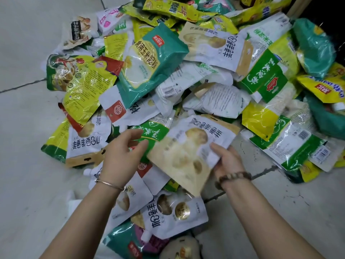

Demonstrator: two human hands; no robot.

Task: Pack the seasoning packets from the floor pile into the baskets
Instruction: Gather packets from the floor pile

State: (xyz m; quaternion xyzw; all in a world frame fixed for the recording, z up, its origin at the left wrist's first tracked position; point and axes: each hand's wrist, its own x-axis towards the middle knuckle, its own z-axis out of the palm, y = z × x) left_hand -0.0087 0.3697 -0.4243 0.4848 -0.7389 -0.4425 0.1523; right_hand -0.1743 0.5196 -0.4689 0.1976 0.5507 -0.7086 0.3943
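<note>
Over the grey floor [28,128], the right hand [227,161] grips a beige pouch [183,152] by its 4 o'clock edge, at the 6 o'clock side of the pile [186,71]; the left hand [121,152] hangs loose and empty at the pouch's 9 o'clock. This looks like the picking step; the next move needs a basket, and none is visible. The pouch's long axis runs from 7 to 1 o'clock, header toward 1

You have bright, even light; glare streaks the glossy yellow plastic packet [259,119], the tan-and-white pouch [179,159] is blurred, edges bow.

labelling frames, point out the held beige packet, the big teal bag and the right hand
beige packet [179,157]: head view, middle
big teal bag [149,71]: head view, front panel
right hand [226,159]: head view, middle
</note>
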